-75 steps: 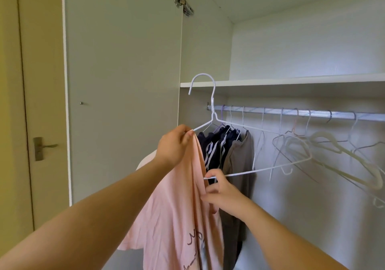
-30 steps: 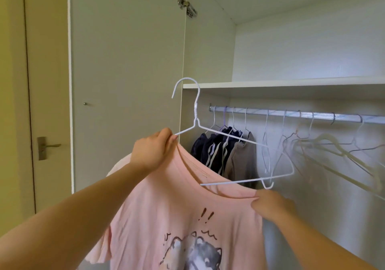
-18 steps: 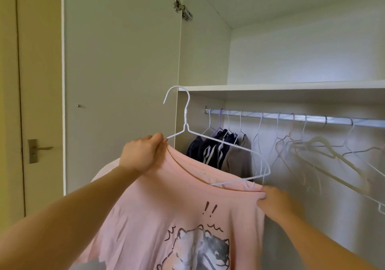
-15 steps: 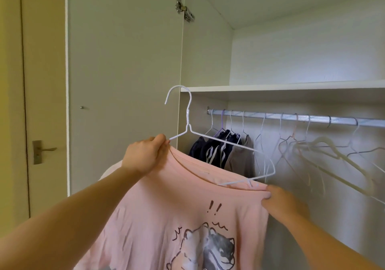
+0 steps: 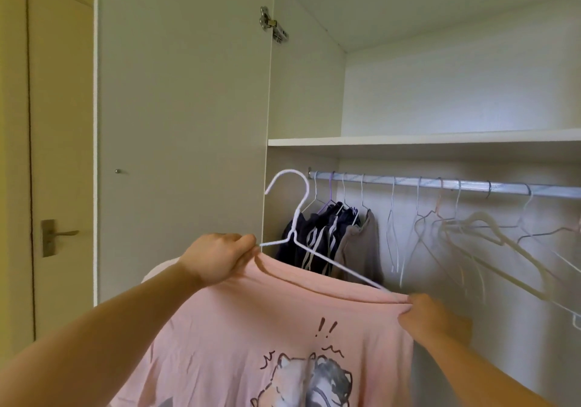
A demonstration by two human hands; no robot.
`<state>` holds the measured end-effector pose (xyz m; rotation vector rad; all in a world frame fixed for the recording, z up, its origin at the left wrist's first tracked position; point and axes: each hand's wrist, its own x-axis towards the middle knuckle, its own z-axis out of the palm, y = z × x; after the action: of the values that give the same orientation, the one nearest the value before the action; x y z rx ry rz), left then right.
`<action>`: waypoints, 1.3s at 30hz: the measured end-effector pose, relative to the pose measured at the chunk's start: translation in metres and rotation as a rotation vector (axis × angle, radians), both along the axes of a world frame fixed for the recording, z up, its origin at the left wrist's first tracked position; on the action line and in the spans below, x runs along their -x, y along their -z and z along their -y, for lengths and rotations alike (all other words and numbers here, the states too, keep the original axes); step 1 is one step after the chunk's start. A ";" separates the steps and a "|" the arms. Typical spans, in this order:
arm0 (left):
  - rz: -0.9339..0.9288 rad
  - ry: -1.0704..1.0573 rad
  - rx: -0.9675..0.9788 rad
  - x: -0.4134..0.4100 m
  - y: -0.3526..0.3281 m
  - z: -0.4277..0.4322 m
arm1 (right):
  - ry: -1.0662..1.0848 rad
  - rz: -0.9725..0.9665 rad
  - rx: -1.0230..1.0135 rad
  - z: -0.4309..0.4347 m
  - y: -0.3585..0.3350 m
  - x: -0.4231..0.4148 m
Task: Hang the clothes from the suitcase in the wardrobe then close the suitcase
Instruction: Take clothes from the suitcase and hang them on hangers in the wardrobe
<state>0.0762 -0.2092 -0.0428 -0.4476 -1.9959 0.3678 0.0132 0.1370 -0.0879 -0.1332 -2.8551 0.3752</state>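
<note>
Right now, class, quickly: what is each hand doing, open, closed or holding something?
Left hand: closed, gripping one shoulder of the pink T-shirt on the white hanger.
Right hand: closed, pinching the pink T-shirt's other shoulder.

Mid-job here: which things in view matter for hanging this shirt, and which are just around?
In the job: pink T-shirt with a dog print; white wire hanger going into its collar; left hand and right hand, each gripping the collar; silver wardrobe rail.
Just around: dark striped clothes and grey garment already on the rail; empty hangers; white shelf; room door's metal handle.
</note>
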 end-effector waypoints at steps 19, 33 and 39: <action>0.418 -0.136 -0.375 0.009 0.004 -0.064 | -0.471 -0.181 0.574 0.047 -0.016 -0.001; 0.811 0.120 -0.853 0.016 0.008 -0.071 | -0.296 -0.203 0.623 0.013 -0.012 0.001; 0.698 0.073 -0.888 0.016 0.009 -0.084 | -0.256 -0.159 0.499 -0.002 -0.016 -0.005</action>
<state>0.0601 -0.1256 -0.0518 -0.0625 -2.5328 -0.8178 0.0183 0.1394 -0.0723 0.1649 -2.5662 1.0930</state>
